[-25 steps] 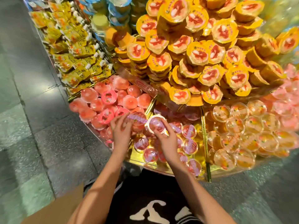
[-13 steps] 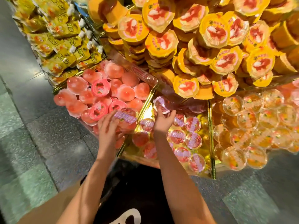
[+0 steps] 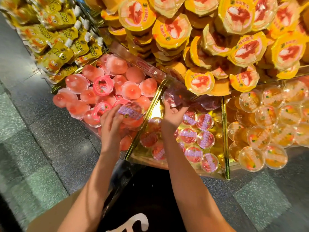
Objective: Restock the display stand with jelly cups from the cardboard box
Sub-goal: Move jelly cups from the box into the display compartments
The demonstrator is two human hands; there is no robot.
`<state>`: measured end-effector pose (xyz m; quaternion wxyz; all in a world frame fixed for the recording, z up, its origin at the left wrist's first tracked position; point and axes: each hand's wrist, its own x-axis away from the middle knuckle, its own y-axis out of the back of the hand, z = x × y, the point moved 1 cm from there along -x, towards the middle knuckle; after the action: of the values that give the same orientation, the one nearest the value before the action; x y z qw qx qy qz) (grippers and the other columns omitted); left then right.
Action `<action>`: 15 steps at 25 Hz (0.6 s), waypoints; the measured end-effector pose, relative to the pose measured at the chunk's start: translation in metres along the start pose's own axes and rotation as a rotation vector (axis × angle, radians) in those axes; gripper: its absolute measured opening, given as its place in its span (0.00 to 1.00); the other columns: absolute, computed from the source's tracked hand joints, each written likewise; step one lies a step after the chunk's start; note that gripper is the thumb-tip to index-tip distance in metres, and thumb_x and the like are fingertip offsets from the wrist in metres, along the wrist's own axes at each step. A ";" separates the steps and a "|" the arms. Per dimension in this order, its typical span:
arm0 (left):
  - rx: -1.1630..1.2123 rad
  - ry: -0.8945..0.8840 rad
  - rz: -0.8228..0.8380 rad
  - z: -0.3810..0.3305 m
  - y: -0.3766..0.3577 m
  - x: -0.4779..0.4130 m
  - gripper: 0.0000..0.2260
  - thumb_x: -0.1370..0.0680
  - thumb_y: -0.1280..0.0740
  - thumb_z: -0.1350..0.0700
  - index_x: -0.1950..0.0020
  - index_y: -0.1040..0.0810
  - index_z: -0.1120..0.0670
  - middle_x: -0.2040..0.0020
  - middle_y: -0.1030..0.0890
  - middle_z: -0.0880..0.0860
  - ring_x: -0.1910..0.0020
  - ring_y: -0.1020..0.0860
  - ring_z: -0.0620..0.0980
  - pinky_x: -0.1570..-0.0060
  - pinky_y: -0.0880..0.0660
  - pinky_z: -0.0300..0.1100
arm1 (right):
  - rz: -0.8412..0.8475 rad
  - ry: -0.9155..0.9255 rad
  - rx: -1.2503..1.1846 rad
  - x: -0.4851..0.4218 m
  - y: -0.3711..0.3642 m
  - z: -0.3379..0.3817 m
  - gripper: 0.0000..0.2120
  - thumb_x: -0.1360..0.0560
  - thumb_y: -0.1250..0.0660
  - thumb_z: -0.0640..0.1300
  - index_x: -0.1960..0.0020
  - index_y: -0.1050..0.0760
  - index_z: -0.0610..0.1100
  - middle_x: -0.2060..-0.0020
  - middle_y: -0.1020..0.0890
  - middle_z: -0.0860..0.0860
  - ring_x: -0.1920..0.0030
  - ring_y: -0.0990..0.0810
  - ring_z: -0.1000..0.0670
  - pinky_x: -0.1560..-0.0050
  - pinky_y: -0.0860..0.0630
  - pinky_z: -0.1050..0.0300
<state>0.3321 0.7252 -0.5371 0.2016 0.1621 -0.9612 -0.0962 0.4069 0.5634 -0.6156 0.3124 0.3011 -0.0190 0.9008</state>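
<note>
The right hand (image 3: 173, 114) has a jelly cup (image 3: 173, 97) at its fingertips, with the fingers curled on the near edge. It is up at the far end of the middle compartment (image 3: 219, 136) of the display stand (image 3: 225, 131), just under the overhanging heap of yellow-lidded cups (image 3: 199, 81). My guess is it goes there because the back looks thin, while the red cups (image 3: 189, 135) nearer the front already lie lid-up with their purple labels showing.

The left hand (image 3: 112, 126) grips a spare cup (image 3: 131, 113); there may be more stacked beneath, I cannot tell. It is held over the pink cups (image 3: 93, 91) next door, just beside the gold divider (image 3: 150, 106), likely so it can be passed across quickly.

A flap of the cardboard box (image 3: 50, 218) shows low at the person's left, handy for refills. The bare gold lining suggests plenty of filling remains.
</note>
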 end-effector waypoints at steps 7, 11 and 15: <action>0.097 0.111 -0.008 0.000 -0.004 0.001 0.19 0.30 0.32 0.39 0.39 0.22 0.34 0.30 0.35 0.46 0.32 0.28 0.58 0.41 0.25 0.64 | 0.055 -0.063 -0.018 -0.002 0.000 0.000 0.28 0.22 0.31 0.41 0.28 0.40 0.42 0.41 0.23 0.44 0.41 0.25 0.53 0.40 0.27 0.56; 0.183 0.147 -0.029 -0.005 -0.011 0.003 0.16 0.30 0.34 0.41 0.42 0.21 0.32 0.30 0.34 0.48 0.36 0.25 0.61 0.45 0.22 0.64 | 0.078 -0.038 -0.013 -0.009 0.009 -0.004 0.22 0.22 0.32 0.38 0.34 0.38 0.43 0.40 0.23 0.40 0.39 0.23 0.49 0.36 0.27 0.56; 0.226 0.153 -0.029 -0.006 -0.017 0.007 0.18 0.31 0.32 0.40 0.41 0.21 0.35 0.33 0.33 0.47 0.37 0.24 0.61 0.44 0.21 0.60 | 0.130 -0.006 0.058 -0.016 0.015 -0.001 0.20 0.24 0.30 0.40 0.39 0.37 0.44 0.41 0.23 0.43 0.42 0.23 0.51 0.48 0.24 0.71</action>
<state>0.3337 0.7062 -0.5332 0.2531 0.2047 -0.9452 0.0225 0.4077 0.5423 -0.6230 0.2443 0.3107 -0.0133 0.9185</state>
